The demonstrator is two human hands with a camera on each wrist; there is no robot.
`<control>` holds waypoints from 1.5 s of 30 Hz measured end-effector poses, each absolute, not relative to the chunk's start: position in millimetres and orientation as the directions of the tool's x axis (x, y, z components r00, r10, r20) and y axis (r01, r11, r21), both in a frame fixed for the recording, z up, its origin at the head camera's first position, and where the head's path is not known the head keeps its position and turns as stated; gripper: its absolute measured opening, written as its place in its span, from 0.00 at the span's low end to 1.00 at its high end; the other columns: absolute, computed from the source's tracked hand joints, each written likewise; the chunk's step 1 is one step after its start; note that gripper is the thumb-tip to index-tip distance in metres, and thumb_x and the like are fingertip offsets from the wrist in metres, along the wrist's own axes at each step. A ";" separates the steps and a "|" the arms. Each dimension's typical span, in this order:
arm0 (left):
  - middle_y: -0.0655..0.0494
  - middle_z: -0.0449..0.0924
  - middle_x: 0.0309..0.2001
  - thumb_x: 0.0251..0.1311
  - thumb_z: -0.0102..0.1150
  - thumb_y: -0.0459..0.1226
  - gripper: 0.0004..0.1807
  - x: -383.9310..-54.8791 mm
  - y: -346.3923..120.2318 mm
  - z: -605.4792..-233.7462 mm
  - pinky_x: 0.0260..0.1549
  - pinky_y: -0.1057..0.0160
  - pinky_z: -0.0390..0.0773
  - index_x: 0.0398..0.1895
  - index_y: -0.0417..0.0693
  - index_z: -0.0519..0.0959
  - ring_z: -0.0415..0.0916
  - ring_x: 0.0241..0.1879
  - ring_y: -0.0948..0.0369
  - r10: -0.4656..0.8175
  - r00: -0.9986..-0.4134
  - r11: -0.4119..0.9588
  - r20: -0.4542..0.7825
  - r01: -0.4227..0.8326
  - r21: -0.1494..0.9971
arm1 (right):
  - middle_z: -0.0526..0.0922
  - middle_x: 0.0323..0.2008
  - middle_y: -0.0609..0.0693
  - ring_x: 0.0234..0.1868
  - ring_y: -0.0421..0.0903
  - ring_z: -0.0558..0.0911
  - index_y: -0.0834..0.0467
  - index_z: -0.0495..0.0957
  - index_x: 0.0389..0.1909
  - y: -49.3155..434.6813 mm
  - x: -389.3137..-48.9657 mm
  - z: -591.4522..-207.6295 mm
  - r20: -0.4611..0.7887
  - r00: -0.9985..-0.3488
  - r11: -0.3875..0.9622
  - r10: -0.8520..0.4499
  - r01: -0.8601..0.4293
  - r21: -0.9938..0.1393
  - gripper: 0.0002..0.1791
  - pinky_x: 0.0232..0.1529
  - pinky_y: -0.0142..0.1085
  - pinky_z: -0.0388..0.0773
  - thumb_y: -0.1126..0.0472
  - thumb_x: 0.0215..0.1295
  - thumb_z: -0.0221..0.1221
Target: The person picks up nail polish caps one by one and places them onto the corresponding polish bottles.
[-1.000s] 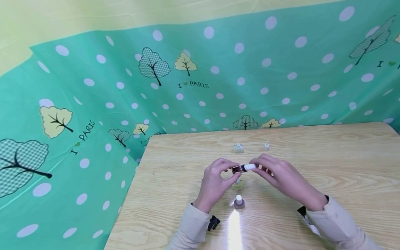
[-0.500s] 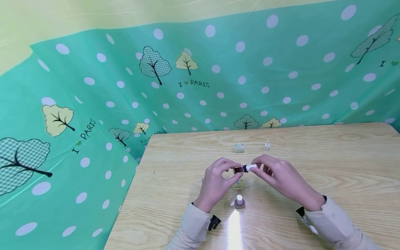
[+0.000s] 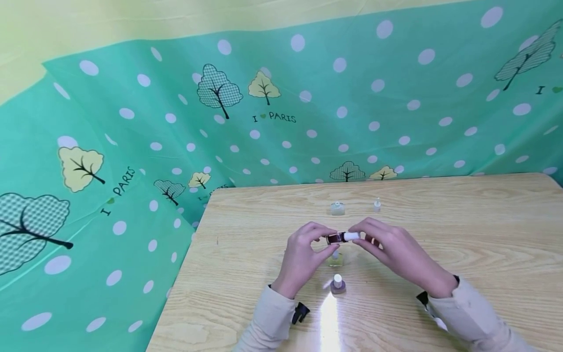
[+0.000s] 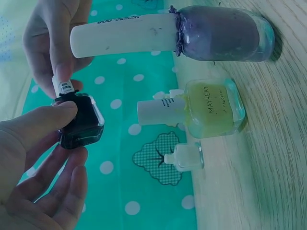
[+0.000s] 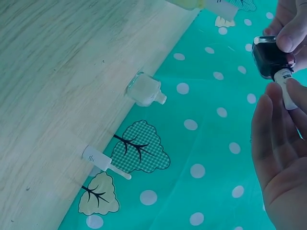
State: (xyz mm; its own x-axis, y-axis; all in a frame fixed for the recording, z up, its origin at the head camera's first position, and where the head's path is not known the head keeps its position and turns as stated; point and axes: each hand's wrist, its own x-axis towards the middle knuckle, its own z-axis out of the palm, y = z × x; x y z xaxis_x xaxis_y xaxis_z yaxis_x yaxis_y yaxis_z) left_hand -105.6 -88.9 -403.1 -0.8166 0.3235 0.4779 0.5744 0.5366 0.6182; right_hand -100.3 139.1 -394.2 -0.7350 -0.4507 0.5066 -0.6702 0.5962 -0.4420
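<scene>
In the head view, a dark nail polish bottle [image 3: 335, 238] lies sideways above the table, its white cap [image 3: 351, 236] pointing right. My left hand [image 3: 302, 254] pinches the glass body between thumb and fingers. The cap sits between thumb and fingers of my right hand [image 3: 389, 247]. Seen from the left wrist, the bottle [image 4: 84, 120] looks nearly black and the cap [image 4: 64, 87] meets its neck. Below the hands stand a yellow nail polish bottle [image 3: 335, 260], partly overlapped, and a mauve nail polish bottle [image 3: 337, 284] with a white cap.
Farther back on the wooden table [image 3: 246, 220] are an uncapped pale nail polish bottle [image 3: 337, 209] and, to its right, a white cap with its brush [image 3: 377, 205] pointing up. A green dotted cloth [image 3: 272, 98] hangs behind the table.
My right fingers have shifted around the white cap, closing further over it and then easing back. The left hand keeps the dark bottle in nearly the same spot.
</scene>
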 end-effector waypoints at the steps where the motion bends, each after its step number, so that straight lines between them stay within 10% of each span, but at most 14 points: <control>1: 0.59 0.85 0.39 0.50 0.76 0.36 0.14 -105.3 -88.7 -403.0 0.44 0.69 0.81 0.41 0.48 0.87 0.82 0.41 0.65 0.323 -0.819 0.539 0.474 0.571 0.620 | 0.82 0.37 0.38 0.29 0.30 0.76 0.50 0.82 0.46 138.7 -100.0 -394.2 0.501 -0.741 0.605 -0.446 -0.663 -0.442 0.14 0.27 0.28 0.79 0.65 0.60 0.68; 8: 0.59 0.86 0.40 0.50 0.75 0.36 0.14 -103.9 -86.1 -402.1 0.45 0.70 0.81 0.41 0.48 0.87 0.83 0.41 0.64 0.344 -0.808 0.541 0.479 0.587 0.602 | 0.74 0.25 0.33 0.22 0.27 0.68 0.50 0.82 0.35 137.3 -98.4 -394.7 0.472 -0.780 0.662 -0.410 -0.611 -0.434 0.01 0.21 0.24 0.69 0.59 0.65 0.65; 22: 0.60 0.85 0.38 0.49 0.76 0.38 0.13 -103.3 -80.9 -402.8 0.40 0.76 0.80 0.40 0.49 0.88 0.82 0.37 0.65 0.369 -0.716 0.590 0.593 0.673 0.446 | 0.64 0.15 0.33 0.16 0.29 0.58 0.44 0.76 0.19 135.6 -97.8 -392.1 0.420 -0.844 0.731 -0.334 -0.513 -0.450 0.17 0.18 0.26 0.59 0.55 0.70 0.60; 45: 0.61 0.85 0.39 0.51 0.75 0.37 0.12 -106.9 -73.9 -395.7 0.43 0.71 0.81 0.41 0.51 0.87 0.81 0.41 0.64 0.376 -0.776 0.654 0.506 0.609 0.448 | 0.66 0.14 0.34 0.15 0.30 0.59 0.47 0.82 0.24 135.3 -99.8 -386.4 0.385 -0.869 0.724 -0.311 -0.479 -0.497 0.14 0.18 0.27 0.61 0.54 0.72 0.58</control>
State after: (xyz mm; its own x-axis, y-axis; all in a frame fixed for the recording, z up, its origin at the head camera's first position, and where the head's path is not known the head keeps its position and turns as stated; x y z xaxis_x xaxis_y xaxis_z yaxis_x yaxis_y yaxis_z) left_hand -106.9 -73.9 -395.7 -0.7764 0.3760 0.5059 0.6090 0.6544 0.4483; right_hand -99.8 135.3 -386.4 -0.8692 -0.3108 0.3846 -0.4787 0.7237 -0.4971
